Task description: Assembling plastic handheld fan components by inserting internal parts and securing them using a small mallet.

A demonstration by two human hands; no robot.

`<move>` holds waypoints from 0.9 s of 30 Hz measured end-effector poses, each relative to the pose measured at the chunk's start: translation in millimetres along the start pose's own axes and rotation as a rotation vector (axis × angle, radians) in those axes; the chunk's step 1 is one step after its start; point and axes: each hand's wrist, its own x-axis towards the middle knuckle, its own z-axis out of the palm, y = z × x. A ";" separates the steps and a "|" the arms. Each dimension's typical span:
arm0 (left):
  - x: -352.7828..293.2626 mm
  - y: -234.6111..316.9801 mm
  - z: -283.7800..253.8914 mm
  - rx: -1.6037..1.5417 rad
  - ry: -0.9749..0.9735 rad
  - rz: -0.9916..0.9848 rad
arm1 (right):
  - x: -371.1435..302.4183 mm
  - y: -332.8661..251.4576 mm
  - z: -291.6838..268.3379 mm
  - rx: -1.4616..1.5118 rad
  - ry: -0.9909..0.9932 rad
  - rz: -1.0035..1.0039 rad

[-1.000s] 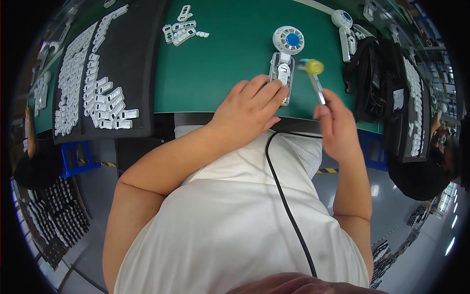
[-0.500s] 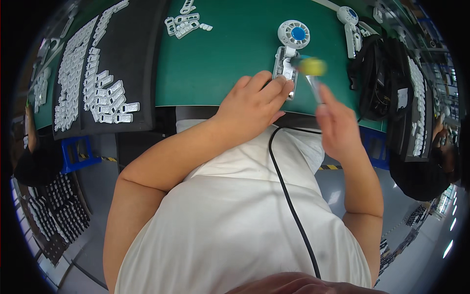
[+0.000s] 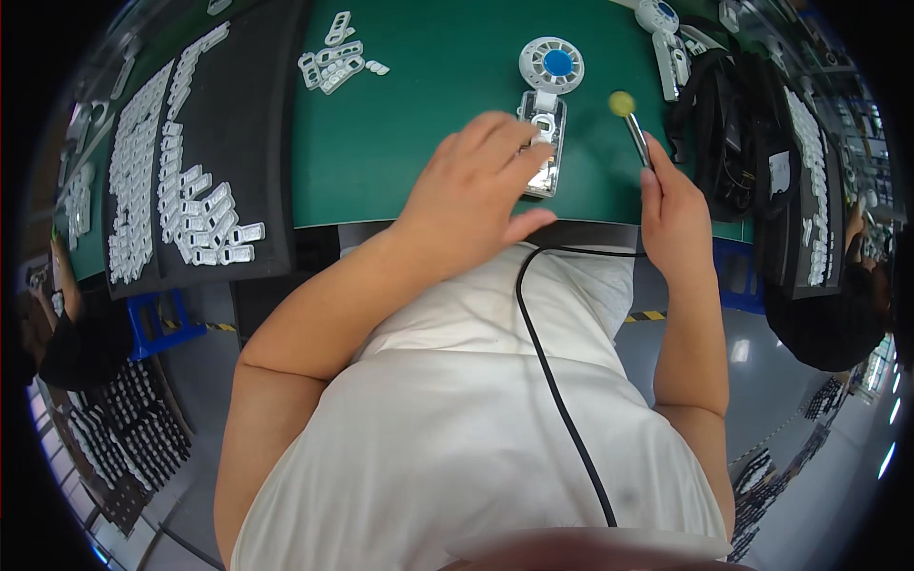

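Note:
A white handheld fan with a round slotted head and blue centre [image 3: 558, 63] lies on the green table, its long body [image 3: 544, 181] pointing toward me. A small white piece [image 3: 544, 124] sits on that body. My left hand [image 3: 471, 186] is beside the body, fingers spread and thumb apart; its fingertips are over the body's left edge, and I cannot tell whether they touch. In my right hand [image 3: 678, 214] is a small mallet with a yellow head [image 3: 622, 104] and a metal shaft. The mallet head is raised to the right of the fan, apart from it.
White casings lie in rows on a black mat [image 3: 262, 124] at left. Several loose white parts [image 3: 335, 65] rest at the table's back left. At right are a black bag [image 3: 728, 143] and another fan [image 3: 659, 17]. A black cable [image 3: 547, 352] runs over my shirt. People sit on both sides.
The mallet has swung away from the fan body toward the right. My left hand has lifted and opened, moving slightly left off the body. The whole view has shifted a little.

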 end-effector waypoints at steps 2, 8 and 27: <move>1.4 -5.6 3.0 0.013 -0.002 0.004 | 9.6 13.9 7.4 -0.273 0.075 -0.063; 0.5 -11.0 8.7 0.050 -0.027 -0.027 | 19.7 -1.1 19.0 -0.268 0.412 -0.394; 0.1 -12.0 8.3 0.018 -0.051 -0.051 | 5.9 -15.7 57.3 0.268 0.121 -0.301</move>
